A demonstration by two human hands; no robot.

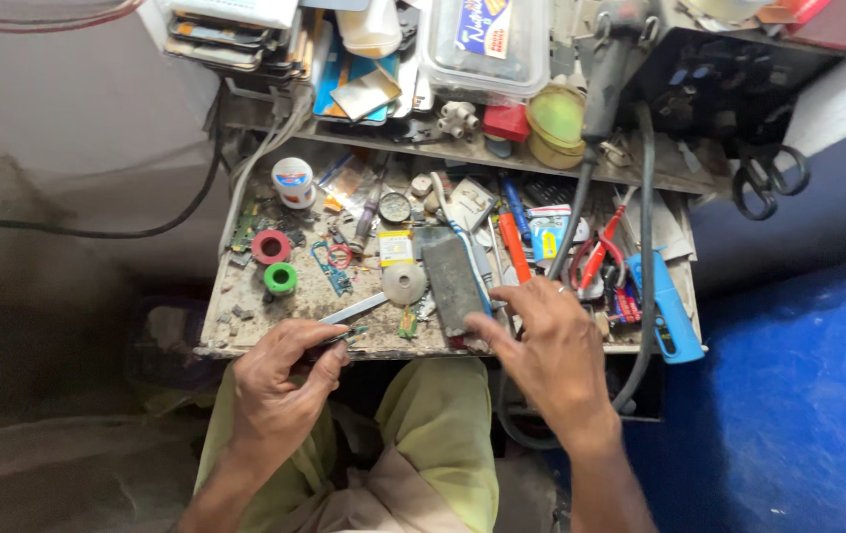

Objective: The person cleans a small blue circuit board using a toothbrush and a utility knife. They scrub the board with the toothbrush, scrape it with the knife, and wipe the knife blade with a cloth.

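My left hand [280,380] is at the front edge of a cluttered small workbench [245,341]. Its thumb and fingers pinch a small green circuit board piece [344,337], next to a flat metal strip [354,309]. My right hand [546,350] hovers with spread fingers over the bench's front right. Its fingertips reach beside a dark grey flat phone-like slab [454,286], near a toothbrush [462,247] and an orange pen-like tool [514,247]. It holds nothing.
On the bench lie a red tape roll [271,247], a green tape roll [281,278], a white jar [294,182], red pliers [595,259], a blue tool [669,311] and a round white disc [404,283]. A shelf above holds stacked phones [235,39], a plastic box [487,44] and scissors [766,183].
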